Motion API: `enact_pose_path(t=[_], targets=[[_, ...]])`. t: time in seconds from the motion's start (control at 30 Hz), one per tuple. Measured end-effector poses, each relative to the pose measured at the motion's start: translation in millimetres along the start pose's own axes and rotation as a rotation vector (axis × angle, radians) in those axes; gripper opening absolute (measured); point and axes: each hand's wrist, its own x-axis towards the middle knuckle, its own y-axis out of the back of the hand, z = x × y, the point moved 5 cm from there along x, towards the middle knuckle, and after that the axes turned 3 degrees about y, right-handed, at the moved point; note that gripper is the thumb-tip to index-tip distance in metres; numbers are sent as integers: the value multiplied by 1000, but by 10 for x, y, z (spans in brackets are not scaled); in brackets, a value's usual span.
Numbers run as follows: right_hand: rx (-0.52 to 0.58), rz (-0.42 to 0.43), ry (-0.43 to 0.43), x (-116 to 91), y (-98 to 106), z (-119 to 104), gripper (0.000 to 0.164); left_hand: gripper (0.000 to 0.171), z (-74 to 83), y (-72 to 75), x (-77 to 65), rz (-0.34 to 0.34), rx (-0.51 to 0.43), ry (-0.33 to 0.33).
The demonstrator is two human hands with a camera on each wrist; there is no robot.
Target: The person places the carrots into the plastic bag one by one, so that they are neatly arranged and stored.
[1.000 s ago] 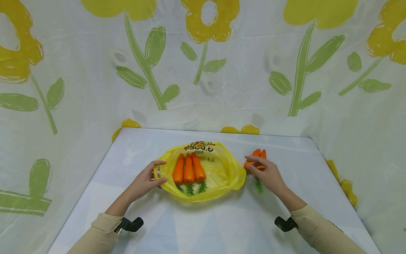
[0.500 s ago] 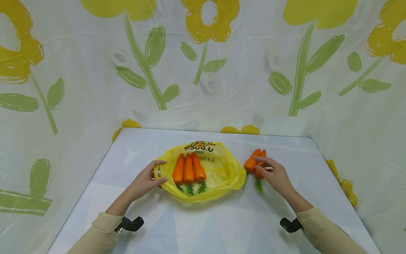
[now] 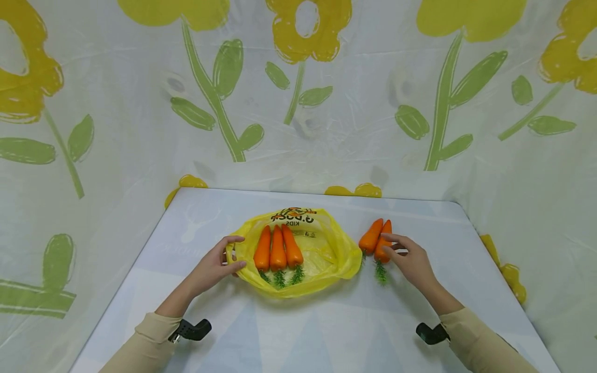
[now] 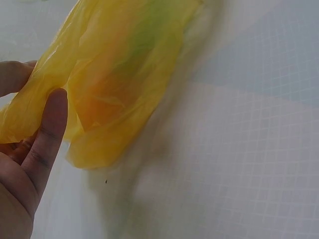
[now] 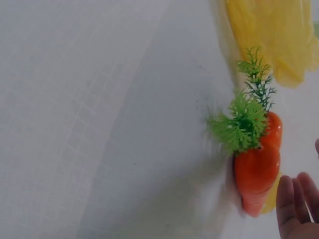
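Observation:
A yellow plastic bag (image 3: 344, 259) lies with its mouth spread wide, and three orange toy carrots (image 3: 278, 248) with green leafy tops rest side by side in it. My left hand (image 3: 216, 260) holds the bag's left edge, with the thumb (image 4: 50, 124) in front of the plastic and the other fingers partly hidden behind it. To the right of the bag, two more carrots lie close together, the left one (image 3: 371, 237) and the right one (image 3: 382, 252). My right hand (image 3: 414, 261) is beside the right carrot, fingertips near its side, fingers loosely extended and gripping nothing.
The white table (image 3: 298, 331) has pale blue triangle patterns and ends at a back edge before a flower-printed curtain (image 3: 364, 114). Curtain also hangs along both sides. A black wrist camera (image 3: 193, 329) sits on the left wrist, another (image 3: 431, 333) on the right.
My right hand has moved rightward, off the left carrot to the side of the right one, uncovering both. The left hand and the bag have stayed in place.

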Motion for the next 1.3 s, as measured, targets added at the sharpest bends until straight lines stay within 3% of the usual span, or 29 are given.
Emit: enact_pose_path(t=[0.33,0.8,1.3], targets=[[-6,17,-36,11,-49,115,47,63,-12,0,-9,-5,4,-14],[25,-38,-186,88,-184,238,62,64,-14,9,-13,0,5,-14],[-64,-42,-209,68,-205,244,52,64,-30,16,-8,2,4,-7]])
